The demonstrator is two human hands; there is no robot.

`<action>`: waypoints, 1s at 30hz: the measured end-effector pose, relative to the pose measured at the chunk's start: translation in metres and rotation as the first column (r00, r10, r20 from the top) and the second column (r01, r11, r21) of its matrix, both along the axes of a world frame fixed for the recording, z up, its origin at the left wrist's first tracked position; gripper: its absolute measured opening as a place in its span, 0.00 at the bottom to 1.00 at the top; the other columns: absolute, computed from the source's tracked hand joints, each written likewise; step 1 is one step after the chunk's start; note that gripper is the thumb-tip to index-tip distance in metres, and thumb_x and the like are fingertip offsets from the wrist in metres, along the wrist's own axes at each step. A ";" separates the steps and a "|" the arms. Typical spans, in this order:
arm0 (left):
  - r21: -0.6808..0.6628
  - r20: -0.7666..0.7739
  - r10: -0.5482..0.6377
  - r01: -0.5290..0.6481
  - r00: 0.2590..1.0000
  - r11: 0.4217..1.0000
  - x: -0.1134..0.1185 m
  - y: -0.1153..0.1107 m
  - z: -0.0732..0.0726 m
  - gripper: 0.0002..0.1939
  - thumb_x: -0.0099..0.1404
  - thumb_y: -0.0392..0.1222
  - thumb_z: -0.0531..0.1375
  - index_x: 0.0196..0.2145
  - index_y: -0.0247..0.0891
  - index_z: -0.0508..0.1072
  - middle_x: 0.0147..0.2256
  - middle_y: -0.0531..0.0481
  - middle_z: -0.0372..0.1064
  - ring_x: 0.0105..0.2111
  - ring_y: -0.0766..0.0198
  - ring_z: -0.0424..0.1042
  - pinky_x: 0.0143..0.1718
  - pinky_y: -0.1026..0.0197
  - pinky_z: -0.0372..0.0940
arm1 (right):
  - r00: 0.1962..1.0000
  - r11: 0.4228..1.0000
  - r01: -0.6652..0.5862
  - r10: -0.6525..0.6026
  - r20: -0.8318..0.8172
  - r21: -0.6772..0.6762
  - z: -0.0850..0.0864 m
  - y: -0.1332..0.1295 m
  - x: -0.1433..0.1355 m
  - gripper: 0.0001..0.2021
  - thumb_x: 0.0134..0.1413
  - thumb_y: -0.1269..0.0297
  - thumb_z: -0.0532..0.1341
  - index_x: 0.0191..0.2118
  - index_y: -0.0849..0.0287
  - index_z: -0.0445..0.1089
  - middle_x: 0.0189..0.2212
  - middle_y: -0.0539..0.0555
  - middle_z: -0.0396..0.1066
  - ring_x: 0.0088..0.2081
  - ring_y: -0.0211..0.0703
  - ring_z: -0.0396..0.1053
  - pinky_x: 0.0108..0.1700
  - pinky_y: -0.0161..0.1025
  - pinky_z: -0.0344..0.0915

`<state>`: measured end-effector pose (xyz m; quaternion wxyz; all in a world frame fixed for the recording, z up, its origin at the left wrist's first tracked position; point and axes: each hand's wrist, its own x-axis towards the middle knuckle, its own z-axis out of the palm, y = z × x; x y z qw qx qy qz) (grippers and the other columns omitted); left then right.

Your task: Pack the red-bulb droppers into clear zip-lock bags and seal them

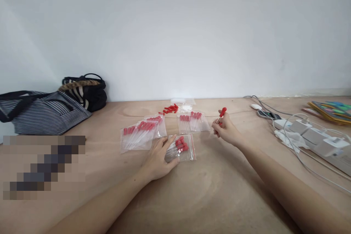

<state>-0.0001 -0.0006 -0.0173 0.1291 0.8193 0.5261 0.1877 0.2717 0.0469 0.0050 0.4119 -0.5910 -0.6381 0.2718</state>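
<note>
My right hand [224, 128] is raised a little over the table and pinches a dropper [223, 112], its red rubber bulb upward and its clear tube partly hidden by the fingers. My left hand [159, 161] lies with fingers apart on the left end of a clear zip bag [192, 151] in front of me. Several red-bulbed droppers [181, 143] are inside this bag, bulbs toward its red-striped zip edge. Farther left, overlapping bags [131, 144] hold more droppers. Two more such bags [189, 126] lie beyond the bag under my left hand.
Behind the bags lie a pile of loose red bulbs [171, 109], several clear tubes [185, 108] and a clear bag [182, 101]. A striped bag [46, 111] and a black bag [91, 93] stand left. Chargers with cables [315, 135], a dark device [267, 115] and colourful booklets [333, 109] lie right.
</note>
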 end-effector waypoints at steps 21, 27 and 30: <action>0.011 0.026 -0.007 0.007 1.000 1.000 0.000 -0.001 0.002 0.35 0.56 0.46 0.58 0.59 0.45 0.50 0.54 0.45 0.53 0.55 0.51 0.53 0.54 0.48 0.53 | 0.853 0.996 -0.018 -0.029 -0.521 -0.084 -0.038 -0.004 -0.012 0.18 0.52 0.46 0.49 0.29 0.55 0.63 0.22 0.53 0.67 0.24 0.41 0.67 0.29 0.41 0.66; 0.019 0.030 -0.014 0.014 0.999 1.000 0.000 -0.001 0.002 0.34 0.56 0.45 0.57 0.59 0.46 0.49 0.54 0.46 0.53 0.54 0.52 0.54 0.54 0.49 0.53 | 0.790 0.995 0.062 -0.095 -0.605 -0.076 -0.042 0.008 0.006 0.17 0.50 0.48 0.53 0.29 0.58 0.63 0.21 0.52 0.67 0.22 0.39 0.66 0.27 0.39 0.65; 0.008 0.026 -0.008 0.008 1.000 1.000 0.001 -0.001 0.002 0.34 0.56 0.46 0.57 0.59 0.44 0.50 0.54 0.45 0.53 0.55 0.52 0.53 0.54 0.49 0.53 | 0.769 0.994 -0.008 -0.061 -0.637 -0.105 -0.042 0.002 -0.004 0.16 0.50 0.49 0.53 0.29 0.58 0.63 0.20 0.52 0.66 0.22 0.38 0.65 0.26 0.37 0.65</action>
